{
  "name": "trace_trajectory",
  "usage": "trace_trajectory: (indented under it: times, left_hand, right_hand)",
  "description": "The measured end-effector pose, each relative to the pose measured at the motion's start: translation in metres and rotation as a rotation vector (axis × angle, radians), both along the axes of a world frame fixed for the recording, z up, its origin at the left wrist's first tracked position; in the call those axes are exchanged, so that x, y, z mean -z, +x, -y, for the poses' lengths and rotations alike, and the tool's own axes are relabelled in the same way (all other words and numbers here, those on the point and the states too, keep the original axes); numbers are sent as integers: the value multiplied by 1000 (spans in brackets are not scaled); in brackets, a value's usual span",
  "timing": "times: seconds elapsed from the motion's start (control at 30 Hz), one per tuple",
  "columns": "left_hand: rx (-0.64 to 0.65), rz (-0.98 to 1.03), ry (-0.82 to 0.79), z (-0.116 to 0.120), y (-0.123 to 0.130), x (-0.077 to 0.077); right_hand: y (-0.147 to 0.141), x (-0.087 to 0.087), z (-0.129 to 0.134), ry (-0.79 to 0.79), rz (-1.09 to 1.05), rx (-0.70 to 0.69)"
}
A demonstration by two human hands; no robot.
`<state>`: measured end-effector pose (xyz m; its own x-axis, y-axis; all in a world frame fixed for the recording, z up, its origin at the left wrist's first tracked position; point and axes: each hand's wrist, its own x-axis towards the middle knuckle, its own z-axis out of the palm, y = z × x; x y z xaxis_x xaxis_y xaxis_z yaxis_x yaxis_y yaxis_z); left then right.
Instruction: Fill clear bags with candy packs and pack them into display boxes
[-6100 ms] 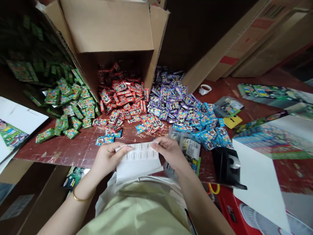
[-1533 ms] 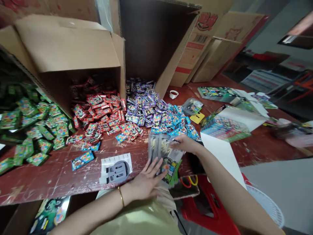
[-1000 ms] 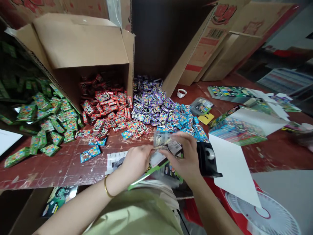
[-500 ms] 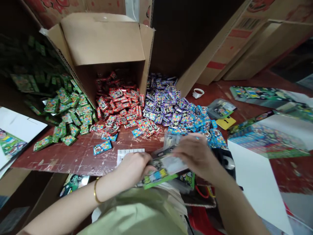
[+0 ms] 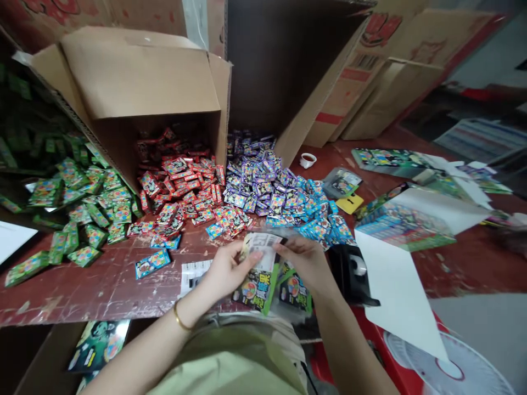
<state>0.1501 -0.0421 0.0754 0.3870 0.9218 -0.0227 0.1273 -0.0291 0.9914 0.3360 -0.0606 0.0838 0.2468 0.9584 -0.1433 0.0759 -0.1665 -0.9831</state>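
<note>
Between my hands is a small plastic pouch (image 5: pixel 255 291) with a black and green printed lower part and a pale upper part. My left hand (image 5: pixel 226 269) pinches its left side, the thumb lying across the front. At the upper right edge, my right hand (image 5: pixel 307 263) has its thumb and fingers closed on the same pouch. Behind it to the right, under my right hand, another black and green pouch (image 5: pixel 294 291) shows in part. A white printed sheet (image 5: pixel 193 276) lies on the table beside my left hand.
Cartons at the back spill green packets (image 5: pixel 86 252), red packets (image 5: pixel 185 186) and purple packets (image 5: pixel 263 181). Blue packets (image 5: pixel 317 208) lie to their right. A small white cup (image 5: pixel 307 160), a black tape dispenser-like object (image 5: pixel 348 274) and open printed boxes (image 5: pixel 405 219) stand rightward.
The view has turned to the right. The pouch has come more upright, and my right hand, blurred before, now grips its upper edge. My left thumb has moved onto the front.
</note>
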Motion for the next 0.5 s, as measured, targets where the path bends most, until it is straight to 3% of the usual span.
trace_trajectory:
  times: [0.17, 0.3, 0.5]
  left_hand:
    - [-231, 138, -143, -19, 4, -11]
    - [-276, 128, -223, -24, -9, -8]
    - [-399, 167, -205, -15, -2, 13]
  right_hand:
    - [-28, 20, 27, -99, -21, -138]
    - [-43, 42, 51, -142, -113, -247]
    - [-61, 44, 49, 101, 126, -88]
